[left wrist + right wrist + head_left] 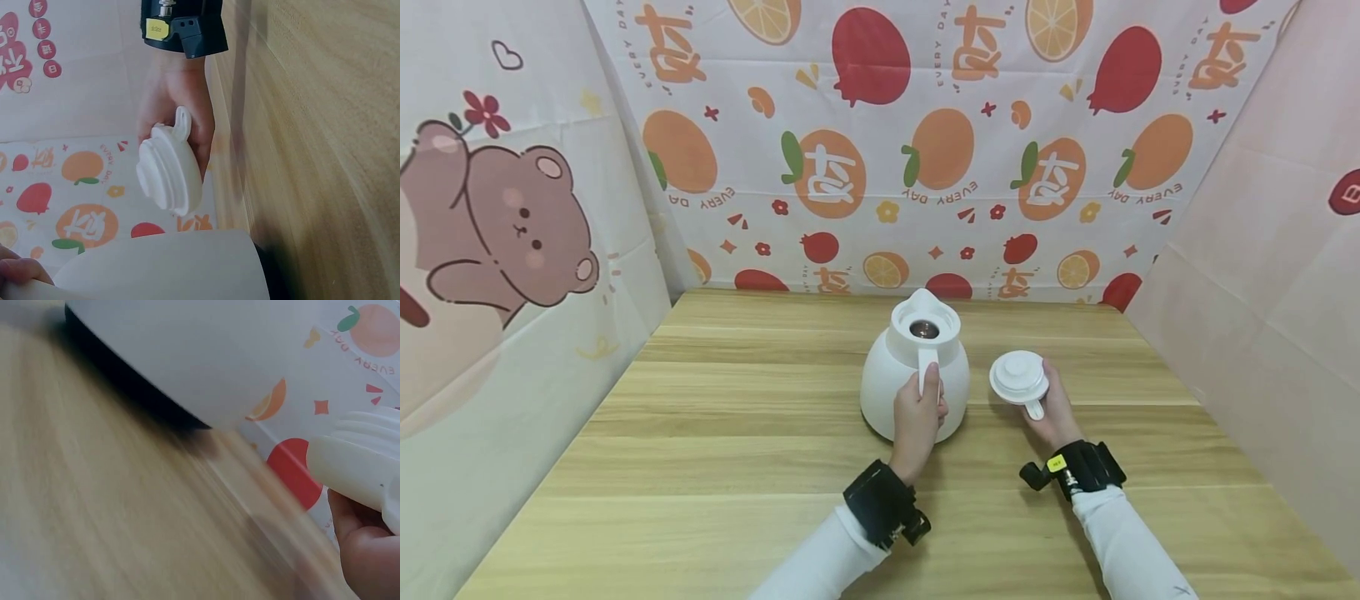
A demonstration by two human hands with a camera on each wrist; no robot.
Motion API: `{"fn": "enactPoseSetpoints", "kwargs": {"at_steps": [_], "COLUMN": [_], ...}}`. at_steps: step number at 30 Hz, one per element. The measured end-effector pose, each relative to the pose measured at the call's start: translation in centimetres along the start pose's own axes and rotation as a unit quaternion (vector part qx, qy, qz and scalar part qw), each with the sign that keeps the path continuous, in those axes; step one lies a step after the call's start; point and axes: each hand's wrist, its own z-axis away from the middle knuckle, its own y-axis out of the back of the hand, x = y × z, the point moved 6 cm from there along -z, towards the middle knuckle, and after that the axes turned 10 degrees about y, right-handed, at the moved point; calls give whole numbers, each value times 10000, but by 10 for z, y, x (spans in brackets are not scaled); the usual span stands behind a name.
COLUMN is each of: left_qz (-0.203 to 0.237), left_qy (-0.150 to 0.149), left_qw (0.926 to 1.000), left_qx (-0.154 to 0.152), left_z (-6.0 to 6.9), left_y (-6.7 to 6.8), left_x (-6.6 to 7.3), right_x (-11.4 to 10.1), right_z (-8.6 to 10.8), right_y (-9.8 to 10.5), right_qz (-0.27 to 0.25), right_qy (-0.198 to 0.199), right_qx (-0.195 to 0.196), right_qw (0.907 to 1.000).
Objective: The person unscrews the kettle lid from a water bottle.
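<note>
A white thermal jug [880,375] stands upright on the table, its top uncovered and a dark round mouth showing. My left hand [917,421] grips the jug's handle [928,358], thumb lying along it. To the right of the jug, my right hand [1054,412] holds the white lid [1019,372] above the table, apart from the jug. The lid's small tab [1035,410] points toward me. In the left wrist view the lid [165,172] is seen from the side, stepped rings facing left. The right wrist view shows the lid [353,465] only in part.
The wooden table [715,467] spans the area in front of me. A fruit-print cloth [880,167] hangs behind its far edge. Pale cloths hang at both sides, the left one [512,217] with a bear print. A black wrist camera band is strapped on each wrist.
</note>
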Motion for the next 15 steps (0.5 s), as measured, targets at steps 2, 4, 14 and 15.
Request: {"fn": "enactPoseSetpoints", "kwargs": {"at_steps": [2, 4, 14, 15], "left_qz": [-6, -4, -31, -40], "left_qy": [-4, -3, -33, -42], "left_qw": [10000, 10000, 10000, 10000], "left_qx": [4, 11, -13, -13], "left_z": [0, 0, -1, -1], "left_y": [0, 0, 0, 0], "left_x": [0, 0, 0, 0], "right_x": [1, 2, 1, 1], "right_z": [0, -1, -1, 0], "right_y": [3, 7, 19, 20], "right_qz": [-14, -56, 20, 21], "right_qy": [16, -5, -59, -42], "right_qx": [108, 196, 326, 315], "right_qw": [9999, 9998, 9994, 9995]}}
